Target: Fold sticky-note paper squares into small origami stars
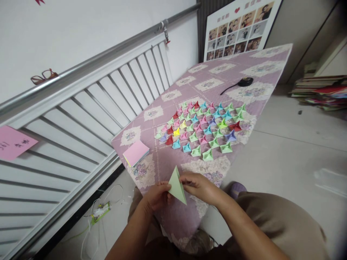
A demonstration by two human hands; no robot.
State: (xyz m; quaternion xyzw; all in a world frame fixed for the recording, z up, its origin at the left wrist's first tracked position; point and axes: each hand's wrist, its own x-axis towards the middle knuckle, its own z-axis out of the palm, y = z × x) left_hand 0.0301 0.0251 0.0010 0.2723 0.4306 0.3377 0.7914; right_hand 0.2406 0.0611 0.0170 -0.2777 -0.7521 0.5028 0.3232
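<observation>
Between my two hands is a light green sheet of origami paper, folded into a triangle and raised over the near end of the table. My left hand pinches its left corner, thumb on top. At its right edge, the fingers of my right hand are closed on the paper's open side. Beyond my hands stand rows of small folded paper boats in green, pink, blue, red, yellow and purple. A stack of square paper, pink on top, lies at the table's left edge.
A patterned purple tablecloth covers the narrow table. Farther back lies a black round object with a cord. A white radiator runs along the left side. A power strip with cables is on the floor.
</observation>
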